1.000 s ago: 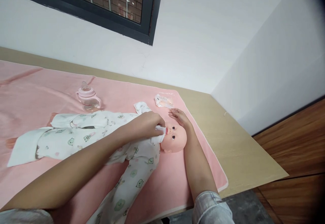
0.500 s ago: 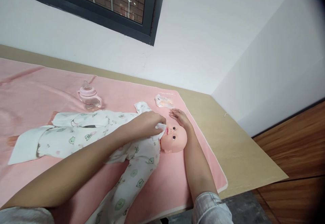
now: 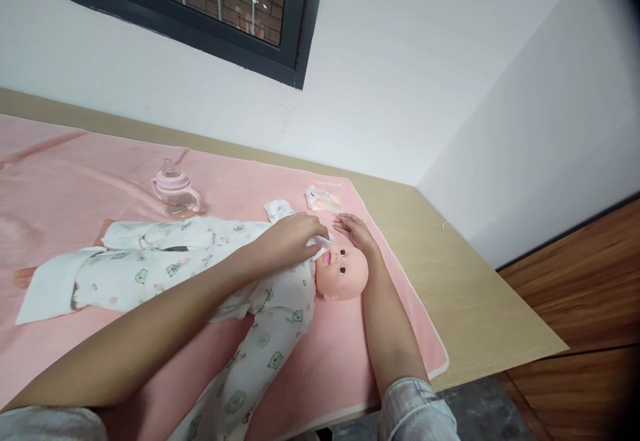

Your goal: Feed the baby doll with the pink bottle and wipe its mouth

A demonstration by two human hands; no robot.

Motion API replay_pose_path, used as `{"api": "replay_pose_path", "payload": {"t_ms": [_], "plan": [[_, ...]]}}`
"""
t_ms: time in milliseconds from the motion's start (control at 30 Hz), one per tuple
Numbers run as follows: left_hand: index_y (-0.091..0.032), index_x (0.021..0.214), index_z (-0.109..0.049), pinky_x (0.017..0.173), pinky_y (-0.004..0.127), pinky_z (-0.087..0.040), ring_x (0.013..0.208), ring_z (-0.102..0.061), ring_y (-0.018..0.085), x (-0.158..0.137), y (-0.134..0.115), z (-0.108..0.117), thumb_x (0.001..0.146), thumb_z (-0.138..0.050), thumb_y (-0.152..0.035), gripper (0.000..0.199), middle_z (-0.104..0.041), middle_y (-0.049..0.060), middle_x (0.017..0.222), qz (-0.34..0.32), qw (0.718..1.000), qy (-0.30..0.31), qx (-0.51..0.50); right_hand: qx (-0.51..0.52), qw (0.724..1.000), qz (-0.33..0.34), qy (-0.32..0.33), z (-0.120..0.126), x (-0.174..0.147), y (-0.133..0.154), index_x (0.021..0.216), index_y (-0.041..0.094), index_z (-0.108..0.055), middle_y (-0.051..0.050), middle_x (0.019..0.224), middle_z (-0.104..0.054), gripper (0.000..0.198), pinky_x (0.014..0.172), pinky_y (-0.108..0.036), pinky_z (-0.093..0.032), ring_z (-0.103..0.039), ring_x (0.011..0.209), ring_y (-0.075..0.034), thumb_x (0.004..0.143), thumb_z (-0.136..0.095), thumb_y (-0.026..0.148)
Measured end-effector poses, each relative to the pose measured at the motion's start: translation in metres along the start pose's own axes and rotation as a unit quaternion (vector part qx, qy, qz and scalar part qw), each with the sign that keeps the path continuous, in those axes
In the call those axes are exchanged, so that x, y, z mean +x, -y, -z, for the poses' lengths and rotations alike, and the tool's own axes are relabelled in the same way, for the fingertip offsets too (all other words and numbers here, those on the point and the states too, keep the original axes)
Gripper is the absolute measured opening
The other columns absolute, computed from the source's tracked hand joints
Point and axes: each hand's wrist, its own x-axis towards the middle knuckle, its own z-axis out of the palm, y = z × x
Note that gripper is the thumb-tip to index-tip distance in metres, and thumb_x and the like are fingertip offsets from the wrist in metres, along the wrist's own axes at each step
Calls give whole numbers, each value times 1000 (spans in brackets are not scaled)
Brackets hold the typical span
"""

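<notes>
A baby doll lies on its back on a pink blanket, its head to the right. It wears a white suit printed with green animal faces. Over the doll's chest and neck reaches my left hand, fingers pinched on a small white cloth at the cheek beside the mouth. My right hand rests on the far side of the doll's head with its fingers stretched out, holding nothing. That forearm curves around the crown of the head.
Behind the doll's legs stands a pink-topped baby bottle with handles. A crumpled clear plastic packet lies just beyond my right hand. The wooden table shows past the blanket, with a white wall and dark-framed window behind.
My left hand has shifted the white cloth slightly away from me, from the doll's mouth toward its far cheek, so more of the mouth shows. My right hand stays put.
</notes>
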Motion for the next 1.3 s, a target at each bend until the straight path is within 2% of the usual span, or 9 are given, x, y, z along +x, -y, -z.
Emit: {"api": "replay_pose_path", "payload": {"t_ms": [300,533,667,1000,1300], "plan": [[-20,98,-73,80,32,-43,95,-63,23,4,1,-4,86,-51,-16,25,-70,4,98,7,1000,-6,-25,-2,1000,0,0,-1,-1,1,90,17,-63,-4,83,-73,8,90,-28,-60,-71,80,-13,83,-65,14],[-19,95,-74,79,30,-45,95,-65,22,5,-6,0,86,-47,-12,29,-73,4,100,26,999,-9,-38,0,1000,-1,-5,-1,-1,1,90,18,-63,-3,83,-73,8,88,-28,-60,-71,80,-13,84,-62,13],[-20,96,-74,81,29,-45,96,-65,21,2,-8,5,87,-45,-12,31,-73,3,100,13,998,-14,-58,-3,1000,-1,-4,-1,-1,1,89,18,-64,-3,83,-73,7,90,-29,-60,-71,81,-13,83,-64,15],[-20,93,-75,70,26,-43,82,-65,20,-1,-14,4,85,-47,-15,30,-69,5,89,-13,997,16,-80,1,1000,-3,-7,0,2,0,91,18,-63,-4,85,-74,9,89,-29,-60,-71,80,-13,83,-65,14],[-20,93,-74,73,27,-43,84,-65,20,1,-10,1,86,-47,-15,29,-70,4,93,-1,998,5,-64,1,1000,-5,-5,0,0,0,89,19,-63,-3,83,-73,8,91,-29,-60,-71,82,-13,83,-63,14]]}}
